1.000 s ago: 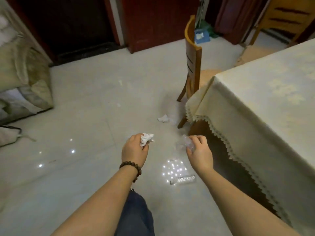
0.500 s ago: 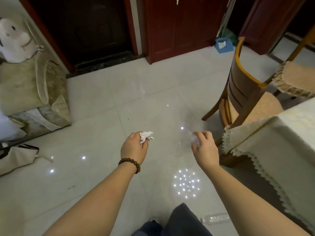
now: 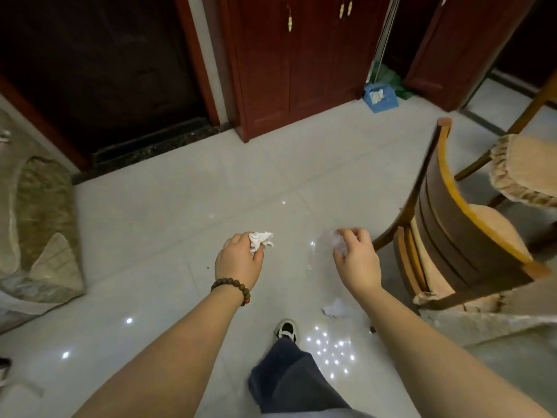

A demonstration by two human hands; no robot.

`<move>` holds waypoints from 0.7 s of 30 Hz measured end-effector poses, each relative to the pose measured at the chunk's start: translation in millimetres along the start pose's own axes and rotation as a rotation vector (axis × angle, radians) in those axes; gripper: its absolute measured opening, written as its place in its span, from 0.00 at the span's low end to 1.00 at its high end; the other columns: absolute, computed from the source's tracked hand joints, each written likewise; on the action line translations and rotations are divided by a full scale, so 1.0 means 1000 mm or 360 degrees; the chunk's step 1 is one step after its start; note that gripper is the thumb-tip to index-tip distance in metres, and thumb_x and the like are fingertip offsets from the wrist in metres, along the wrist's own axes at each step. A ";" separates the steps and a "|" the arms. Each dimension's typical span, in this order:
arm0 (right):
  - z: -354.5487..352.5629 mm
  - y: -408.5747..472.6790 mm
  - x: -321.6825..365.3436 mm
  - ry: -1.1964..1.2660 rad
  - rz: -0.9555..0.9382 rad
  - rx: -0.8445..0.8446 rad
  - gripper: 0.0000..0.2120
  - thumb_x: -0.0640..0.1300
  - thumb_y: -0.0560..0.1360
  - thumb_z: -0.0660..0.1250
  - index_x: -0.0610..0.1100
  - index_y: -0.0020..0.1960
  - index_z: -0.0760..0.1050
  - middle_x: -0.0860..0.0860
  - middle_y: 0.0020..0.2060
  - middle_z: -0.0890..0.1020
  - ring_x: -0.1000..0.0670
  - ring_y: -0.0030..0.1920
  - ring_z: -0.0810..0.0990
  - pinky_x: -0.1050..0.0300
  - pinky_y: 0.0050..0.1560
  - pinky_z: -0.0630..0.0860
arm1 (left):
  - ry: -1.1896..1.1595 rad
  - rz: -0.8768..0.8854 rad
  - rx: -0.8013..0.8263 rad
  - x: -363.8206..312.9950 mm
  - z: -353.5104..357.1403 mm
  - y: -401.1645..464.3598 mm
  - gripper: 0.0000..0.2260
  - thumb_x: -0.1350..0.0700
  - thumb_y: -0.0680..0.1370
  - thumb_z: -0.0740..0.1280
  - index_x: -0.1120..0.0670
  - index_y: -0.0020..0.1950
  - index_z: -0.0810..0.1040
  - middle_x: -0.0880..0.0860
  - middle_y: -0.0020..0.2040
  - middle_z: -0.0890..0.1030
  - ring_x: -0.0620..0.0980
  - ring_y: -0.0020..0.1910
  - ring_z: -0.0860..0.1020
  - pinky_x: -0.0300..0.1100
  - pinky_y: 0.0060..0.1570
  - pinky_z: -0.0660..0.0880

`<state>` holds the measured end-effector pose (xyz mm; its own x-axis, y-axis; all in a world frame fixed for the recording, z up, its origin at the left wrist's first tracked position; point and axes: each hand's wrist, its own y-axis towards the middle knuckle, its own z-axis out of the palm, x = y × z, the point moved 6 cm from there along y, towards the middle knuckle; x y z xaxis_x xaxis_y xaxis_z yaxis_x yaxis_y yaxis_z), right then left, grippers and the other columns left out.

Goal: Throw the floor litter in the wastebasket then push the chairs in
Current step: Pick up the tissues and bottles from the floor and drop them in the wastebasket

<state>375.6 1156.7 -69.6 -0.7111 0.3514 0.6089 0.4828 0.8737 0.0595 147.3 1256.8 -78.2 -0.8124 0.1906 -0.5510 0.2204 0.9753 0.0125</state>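
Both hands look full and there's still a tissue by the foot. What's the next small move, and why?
Probably carry on to the blue wastebasket by the cabinet: left hand grips a crumpled tissue, right hand clear plastic, so the floor tissue waits.

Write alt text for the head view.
Left hand grips a crumpled white tissue and right hand pinches clear plastic litter above a tiled floor; another tissue scrap lies underfoot beside a wooden chair.
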 end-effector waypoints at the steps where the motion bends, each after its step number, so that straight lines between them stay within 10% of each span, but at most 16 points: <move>1: -0.002 0.029 0.001 0.0005 0.0011 -0.0004 0.17 0.40 0.75 0.64 0.44 0.63 0.71 0.47 0.59 0.70 0.47 0.50 0.76 0.58 0.48 0.73 | 0.0005 -0.0001 0.0006 -0.008 0.001 0.030 0.12 0.49 0.78 0.63 0.52 0.59 0.77 0.52 0.55 0.80 0.53 0.55 0.75 0.49 0.51 0.75; 21: -0.038 0.496 -0.068 -0.0019 0.0416 -0.0423 0.15 0.37 0.71 0.67 0.44 0.57 0.75 0.44 0.54 0.73 0.41 0.48 0.77 0.52 0.44 0.74 | -0.0104 0.0547 0.0267 -0.221 0.120 0.527 0.11 0.52 0.77 0.65 0.56 0.57 0.78 0.55 0.52 0.80 0.55 0.52 0.77 0.49 0.50 0.76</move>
<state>682.9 1553.3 -52.0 -0.5515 0.5564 0.6215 0.7635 0.6368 0.1073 507.8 1715.0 -49.5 -0.6409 0.4906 -0.5904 0.5636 0.8229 0.0720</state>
